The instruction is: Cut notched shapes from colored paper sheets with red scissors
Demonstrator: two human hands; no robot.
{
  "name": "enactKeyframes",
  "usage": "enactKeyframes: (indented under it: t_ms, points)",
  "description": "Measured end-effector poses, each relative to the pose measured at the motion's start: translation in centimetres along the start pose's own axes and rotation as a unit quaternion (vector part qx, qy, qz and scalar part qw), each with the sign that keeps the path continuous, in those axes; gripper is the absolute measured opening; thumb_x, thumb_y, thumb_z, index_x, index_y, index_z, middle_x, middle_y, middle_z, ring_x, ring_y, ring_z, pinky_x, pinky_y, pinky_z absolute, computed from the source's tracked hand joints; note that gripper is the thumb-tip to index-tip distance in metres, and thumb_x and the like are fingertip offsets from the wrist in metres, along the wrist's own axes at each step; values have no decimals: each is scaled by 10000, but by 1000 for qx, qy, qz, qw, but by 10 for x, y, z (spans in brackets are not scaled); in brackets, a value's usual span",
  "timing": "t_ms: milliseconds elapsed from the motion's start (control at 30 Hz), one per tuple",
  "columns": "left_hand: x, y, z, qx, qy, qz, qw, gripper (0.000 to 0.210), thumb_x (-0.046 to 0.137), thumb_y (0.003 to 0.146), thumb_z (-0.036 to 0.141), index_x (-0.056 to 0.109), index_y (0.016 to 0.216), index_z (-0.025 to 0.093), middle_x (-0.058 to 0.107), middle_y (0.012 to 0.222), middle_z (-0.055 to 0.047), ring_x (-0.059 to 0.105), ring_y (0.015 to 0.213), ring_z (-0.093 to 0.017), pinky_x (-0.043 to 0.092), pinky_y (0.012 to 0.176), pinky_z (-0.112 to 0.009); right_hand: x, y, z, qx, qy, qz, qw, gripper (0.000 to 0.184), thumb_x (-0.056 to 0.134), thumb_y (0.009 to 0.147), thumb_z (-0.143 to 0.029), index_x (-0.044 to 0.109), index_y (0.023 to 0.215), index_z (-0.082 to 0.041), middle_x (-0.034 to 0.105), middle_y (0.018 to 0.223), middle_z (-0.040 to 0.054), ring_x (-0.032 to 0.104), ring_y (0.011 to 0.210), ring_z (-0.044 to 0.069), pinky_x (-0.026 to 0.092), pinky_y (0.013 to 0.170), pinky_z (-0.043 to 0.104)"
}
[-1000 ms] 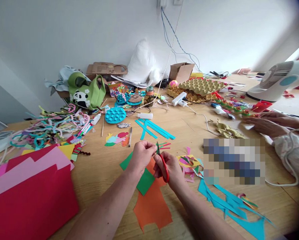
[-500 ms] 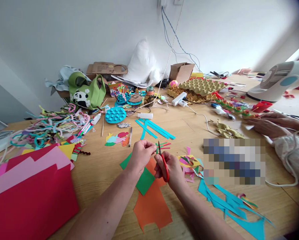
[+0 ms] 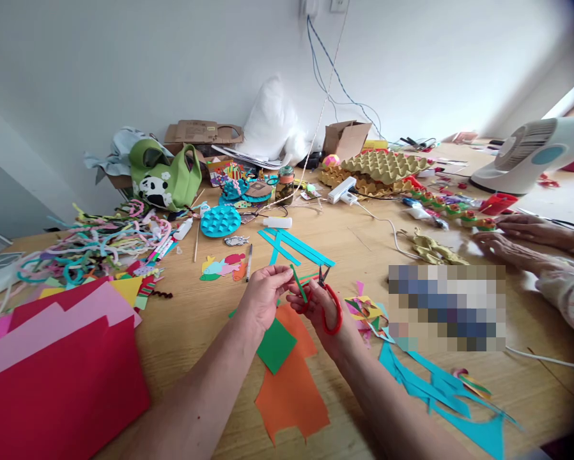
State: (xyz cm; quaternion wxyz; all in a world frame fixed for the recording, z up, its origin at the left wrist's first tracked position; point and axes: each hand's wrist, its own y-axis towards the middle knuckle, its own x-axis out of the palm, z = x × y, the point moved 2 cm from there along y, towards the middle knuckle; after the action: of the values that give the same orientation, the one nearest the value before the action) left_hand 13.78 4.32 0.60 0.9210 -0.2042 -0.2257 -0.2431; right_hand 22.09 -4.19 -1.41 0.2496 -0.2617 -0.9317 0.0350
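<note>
Between my hands stands a narrow green paper strip (image 3: 299,285), its top end pinched by my left hand (image 3: 264,295). Red-handled scissors (image 3: 332,312) are held in my right hand (image 3: 326,313), blades parted and pointing away from me. Fingertips of that hand touch the strip's lower end. Below lie a green paper piece (image 3: 276,346) and a larger orange sheet (image 3: 294,399) with a ragged edge. Just beyond my hands, blue paper strips (image 3: 306,248) cross one another. Small colourful paper fish (image 3: 224,267) and a pen (image 3: 249,263) lie left of them.
Red and pink sheets (image 3: 76,383) are stacked at left, near a heap of pipe cleaners (image 3: 109,239). Blue scraps (image 3: 431,390) lie at right. A co-worker's hands (image 3: 517,246) rest at far right, by a white fan (image 3: 521,156). Egg trays (image 3: 387,165) sit behind.
The scissors have tilted to the right and their blades have parted. My right fingers now reach the green strip, which shows more fully between my hands.
</note>
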Motion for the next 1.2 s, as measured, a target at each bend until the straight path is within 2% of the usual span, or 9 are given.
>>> enactKeyframes:
  t_ms: [133,267,467,567,667,833,900,1067,1200]
  points:
    - [1,-1,-1,8,2,24,1000,159,733,547,175,627,653,122,598,632,2,562,591,-86,437,666,-247,0,-1,-2,-21,-9,-16,1000,240,697,683,-355,555,722,-164,602,668,23,573,579,137,453,559,257]
    - [0,-1,-2,4,5,43,999,142,718,553,157,626,654,118,607,612,-4,576,585,-96,453,678,-261,-8,1,-4,-72,-59,-20,995,187,701,679,-266,543,697,-168,563,611,-6,543,567,120,437,556,241]
    - [-4,4,-7,0,47,53,997,138,707,556,167,623,654,120,637,637,-33,596,619,-108,454,667,-250,-21,9,-14,-126,-116,46,984,235,700,670,-311,513,739,-188,575,629,-23,572,561,126,464,571,257]
    - [-7,7,-8,10,71,73,995,177,694,568,172,608,717,132,619,669,-15,564,578,-86,448,619,-236,-29,16,-20,-136,-196,73,969,250,686,660,-321,482,736,-195,586,636,-19,580,543,134,450,528,255]
    - [-12,9,-1,48,63,106,991,278,682,579,163,576,836,159,595,732,4,543,571,-71,454,606,-236,-41,27,-21,-145,-343,86,924,204,640,662,-289,460,709,-204,581,601,-21,561,531,140,409,495,245]
    - [-16,10,12,68,44,127,989,331,650,594,149,538,905,164,605,811,-20,566,617,-85,469,637,-254,-51,44,-17,-147,-622,80,765,104,552,684,-208,448,690,-210,552,564,-29,495,512,125,313,472,215]
    - [-17,9,16,68,43,125,989,317,640,597,151,538,896,159,613,809,-25,571,621,-88,471,649,-259,-48,50,-17,-147,-675,58,721,100,535,706,-198,437,692,-212,565,601,-17,485,520,123,291,470,210]
    - [-16,6,21,88,44,103,990,305,649,583,164,544,870,150,626,803,-27,576,615,-85,465,666,-259,-42,70,-24,-162,-710,32,685,80,508,768,-221,449,715,-209,586,644,25,495,558,150,261,475,229]
    - [-15,5,25,82,44,109,990,296,633,581,158,551,866,146,624,787,-21,577,610,-89,459,657,-262,-43,83,-34,-184,-725,4,664,44,530,767,-219,492,769,-197,606,676,47,522,599,167,292,511,239]
